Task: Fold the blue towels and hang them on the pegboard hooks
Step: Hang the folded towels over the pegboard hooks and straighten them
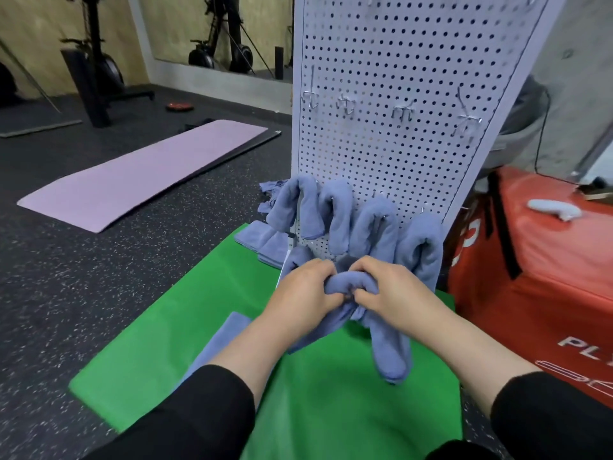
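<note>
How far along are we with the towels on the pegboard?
Done: four blue towels hang along the lower row of the pegboard. In hand: left hand and right hand grip a folded towel. Left: a stack beside the board, plus upper hooks empty.

pink mat (139, 175) on floor | green sheet (185, 353) | red box (544, 293) right | mirror (212, 31)

Four towels (345, 220) hang on the pegboard (391, 94); a towel stack (262, 244) lies left of its foot, a box (537, 260) right.
</note>
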Demonstrator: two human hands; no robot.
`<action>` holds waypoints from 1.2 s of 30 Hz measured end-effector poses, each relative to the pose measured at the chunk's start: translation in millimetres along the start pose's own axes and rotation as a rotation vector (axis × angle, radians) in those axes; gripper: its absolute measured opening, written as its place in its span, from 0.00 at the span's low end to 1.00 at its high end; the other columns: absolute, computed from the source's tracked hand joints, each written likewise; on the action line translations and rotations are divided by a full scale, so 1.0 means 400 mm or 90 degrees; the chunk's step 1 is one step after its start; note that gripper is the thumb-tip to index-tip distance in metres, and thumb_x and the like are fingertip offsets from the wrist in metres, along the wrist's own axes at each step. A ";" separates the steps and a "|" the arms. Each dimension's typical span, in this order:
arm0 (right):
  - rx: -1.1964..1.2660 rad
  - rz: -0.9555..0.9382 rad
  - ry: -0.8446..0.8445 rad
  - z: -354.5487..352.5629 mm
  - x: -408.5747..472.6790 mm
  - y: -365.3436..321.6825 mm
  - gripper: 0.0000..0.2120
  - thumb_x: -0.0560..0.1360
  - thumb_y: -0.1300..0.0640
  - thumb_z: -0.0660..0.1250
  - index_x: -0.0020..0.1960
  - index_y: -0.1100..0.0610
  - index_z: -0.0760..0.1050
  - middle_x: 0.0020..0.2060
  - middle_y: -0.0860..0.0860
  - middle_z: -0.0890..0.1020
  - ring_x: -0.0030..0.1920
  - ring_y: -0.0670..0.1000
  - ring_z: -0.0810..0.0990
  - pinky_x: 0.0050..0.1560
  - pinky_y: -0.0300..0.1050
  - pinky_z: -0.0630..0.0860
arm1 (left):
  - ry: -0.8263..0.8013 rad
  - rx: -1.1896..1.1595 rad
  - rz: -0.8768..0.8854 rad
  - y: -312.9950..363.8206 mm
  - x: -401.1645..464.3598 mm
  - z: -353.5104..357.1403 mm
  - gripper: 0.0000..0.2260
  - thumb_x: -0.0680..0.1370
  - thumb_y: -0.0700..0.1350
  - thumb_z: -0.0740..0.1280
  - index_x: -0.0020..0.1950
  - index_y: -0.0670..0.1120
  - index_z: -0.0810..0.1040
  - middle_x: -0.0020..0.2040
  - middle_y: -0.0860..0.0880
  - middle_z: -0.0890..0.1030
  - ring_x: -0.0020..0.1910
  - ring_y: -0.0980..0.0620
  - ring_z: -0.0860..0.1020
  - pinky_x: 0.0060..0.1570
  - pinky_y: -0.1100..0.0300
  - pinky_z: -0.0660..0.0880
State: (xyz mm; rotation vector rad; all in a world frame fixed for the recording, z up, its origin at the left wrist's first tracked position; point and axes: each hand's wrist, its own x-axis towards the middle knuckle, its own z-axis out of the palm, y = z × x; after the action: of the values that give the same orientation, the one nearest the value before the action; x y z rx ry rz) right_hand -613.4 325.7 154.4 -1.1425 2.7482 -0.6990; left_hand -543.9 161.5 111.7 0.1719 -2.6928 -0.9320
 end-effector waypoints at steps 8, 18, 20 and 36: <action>-0.059 -0.027 0.063 -0.110 0.015 0.037 0.09 0.72 0.61 0.65 0.49 0.50 0.72 0.43 0.48 0.79 0.45 0.52 0.77 0.47 0.55 0.75 | 0.043 0.188 0.052 0.110 0.063 -0.054 0.09 0.76 0.52 0.67 0.50 0.52 0.68 0.48 0.53 0.75 0.47 0.46 0.76 0.37 0.52 0.68; -0.058 -0.010 0.300 -0.338 0.043 0.081 0.14 0.73 0.64 0.65 0.57 0.51 0.77 0.49 0.50 0.81 0.51 0.55 0.78 0.51 0.52 0.74 | 0.152 0.147 0.091 0.292 0.216 -0.163 0.04 0.80 0.47 0.62 0.53 0.51 0.73 0.45 0.54 0.76 0.44 0.46 0.75 0.41 0.50 0.72; -0.063 -0.019 0.355 -0.381 0.049 0.091 0.15 0.74 0.64 0.65 0.58 0.53 0.78 0.52 0.51 0.82 0.53 0.55 0.78 0.51 0.51 0.73 | 0.179 0.110 0.079 0.333 0.239 -0.174 0.05 0.80 0.46 0.62 0.55 0.51 0.74 0.45 0.53 0.77 0.43 0.46 0.74 0.40 0.52 0.68; -0.078 -0.078 0.497 -0.651 0.244 0.084 0.17 0.76 0.63 0.62 0.63 0.54 0.80 0.56 0.53 0.84 0.57 0.55 0.79 0.57 0.48 0.74 | 0.348 -0.158 -0.039 0.485 0.419 -0.134 0.17 0.84 0.46 0.58 0.72 0.57 0.71 0.49 0.48 0.82 0.46 0.44 0.76 0.43 0.55 0.67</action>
State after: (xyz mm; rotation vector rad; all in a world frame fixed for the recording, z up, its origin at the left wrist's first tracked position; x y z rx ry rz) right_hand -769.4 377.8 381.1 -1.2756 3.3984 -1.2283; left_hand -690.6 247.9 310.4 0.3949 -2.0673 -1.0460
